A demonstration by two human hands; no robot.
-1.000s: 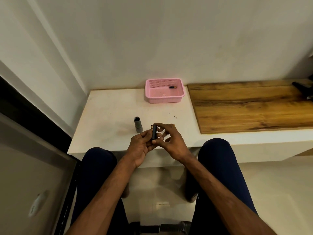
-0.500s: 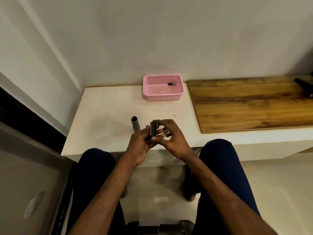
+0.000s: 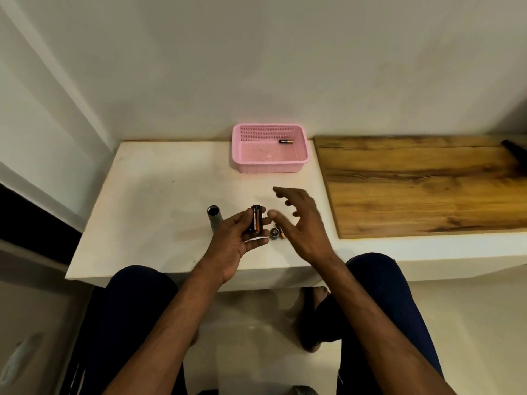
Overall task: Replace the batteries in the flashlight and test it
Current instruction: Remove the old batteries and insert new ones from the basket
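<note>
My left hand (image 3: 233,240) grips a black battery holder (image 3: 255,220) upright, with an orange-and-black battery showing in its slot. The grey flashlight body (image 3: 214,218) lies on the white table (image 3: 148,212) just left of that hand, its open end facing up. My right hand (image 3: 302,220) hovers with fingers spread, holding nothing, above and right of the holder. Under it on the table sit the round flashlight cap (image 3: 274,233) and a loose battery (image 3: 281,232). Another battery (image 3: 286,141) lies in the pink basket (image 3: 236,155) at the back.
A wooden board (image 3: 422,183) covers the ledge to the right, with a dark object (image 3: 513,148) at its far end. A wall runs behind the table. My knees are under the table's front edge.
My right hand has let go of the holder and lifted away to the right with fingers spread. The cap and a loose battery now show on the table. My left hand still grips the holder.
</note>
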